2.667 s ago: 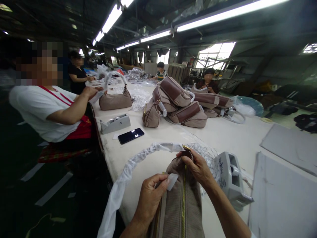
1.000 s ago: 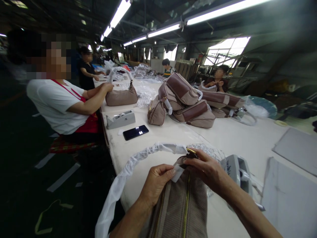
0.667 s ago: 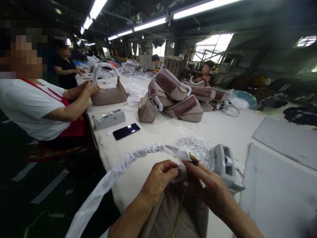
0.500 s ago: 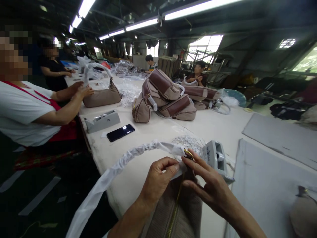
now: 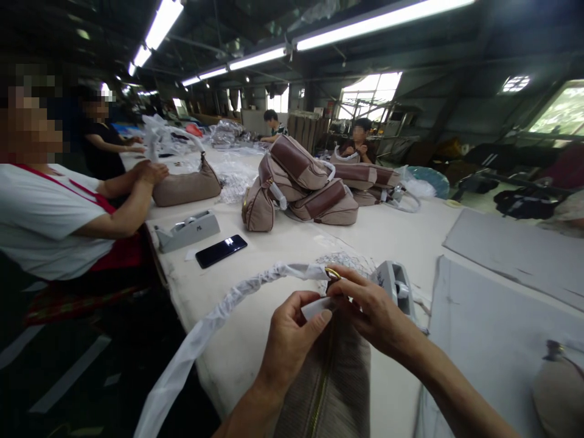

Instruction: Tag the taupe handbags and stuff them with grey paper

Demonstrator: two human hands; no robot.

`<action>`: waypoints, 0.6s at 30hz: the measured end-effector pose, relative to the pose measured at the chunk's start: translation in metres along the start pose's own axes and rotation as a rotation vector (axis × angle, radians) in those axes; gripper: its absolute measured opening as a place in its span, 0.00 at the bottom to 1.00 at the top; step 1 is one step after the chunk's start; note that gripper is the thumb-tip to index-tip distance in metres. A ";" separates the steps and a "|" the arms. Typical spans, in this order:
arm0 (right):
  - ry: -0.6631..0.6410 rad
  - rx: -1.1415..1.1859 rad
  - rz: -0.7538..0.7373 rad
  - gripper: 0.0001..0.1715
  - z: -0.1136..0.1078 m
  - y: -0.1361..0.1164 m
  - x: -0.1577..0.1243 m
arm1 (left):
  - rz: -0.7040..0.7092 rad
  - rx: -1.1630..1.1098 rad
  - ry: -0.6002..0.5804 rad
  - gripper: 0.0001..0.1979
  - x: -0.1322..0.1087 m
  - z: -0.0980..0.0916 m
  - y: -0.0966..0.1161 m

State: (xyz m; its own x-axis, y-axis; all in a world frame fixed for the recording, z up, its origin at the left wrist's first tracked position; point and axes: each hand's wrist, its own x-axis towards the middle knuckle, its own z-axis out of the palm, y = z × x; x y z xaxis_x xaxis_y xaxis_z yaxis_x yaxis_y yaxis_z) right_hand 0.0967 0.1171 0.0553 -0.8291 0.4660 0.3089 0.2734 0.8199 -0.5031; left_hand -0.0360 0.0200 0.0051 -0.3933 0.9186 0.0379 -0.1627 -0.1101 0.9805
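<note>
A taupe handbag (image 5: 344, 371) with a gold zipper stands below my hands, at the bottom of the view. Its strap (image 5: 219, 313), wrapped in white tissue, arches away to the left from a gold ring (image 5: 333, 274) at the bag's end. Between thumb and fingers, my left hand (image 5: 289, 340) pinches a small white strip (image 5: 317, 308) beside that end. My right hand (image 5: 371, 304) closes around the bag's end tab, just under the ring. Its fingertips partly hide the tab and the zipper's end.
A tape dispenser (image 5: 396, 286) stands just beyond my right hand. Further left lie a phone (image 5: 221, 250) and another tape dispenser (image 5: 189, 231). Several bags (image 5: 298, 176) are piled mid-table. At left, a co-worker (image 5: 59, 225) handles a bag (image 5: 187, 185). Grey sheets (image 5: 493, 347) cover the right side.
My right fingers have curled in from a more spread pose onto the bag's end. My left hand has shifted slightly left, and the white strip shows more. The co-worker's hands moved slightly.
</note>
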 end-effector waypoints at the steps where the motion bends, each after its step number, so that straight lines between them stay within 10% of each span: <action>1: -0.006 0.001 0.000 0.09 -0.001 -0.001 0.000 | -0.011 0.018 0.004 0.11 0.000 -0.001 -0.002; 10: -0.258 -0.075 -0.009 0.10 -0.016 -0.007 0.018 | 0.186 0.316 0.078 0.08 -0.001 0.003 0.002; 18: -0.138 -0.041 -0.081 0.09 -0.006 0.001 0.017 | 0.024 0.060 0.047 0.07 -0.003 0.003 -0.011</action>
State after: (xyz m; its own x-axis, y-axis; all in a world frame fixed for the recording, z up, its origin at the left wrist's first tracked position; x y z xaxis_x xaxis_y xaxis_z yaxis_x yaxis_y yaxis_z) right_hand 0.0857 0.1278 0.0652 -0.9075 0.3500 0.2323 0.2202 0.8673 -0.4465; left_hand -0.0305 0.0195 -0.0048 -0.4384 0.8972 0.0536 -0.0993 -0.1076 0.9892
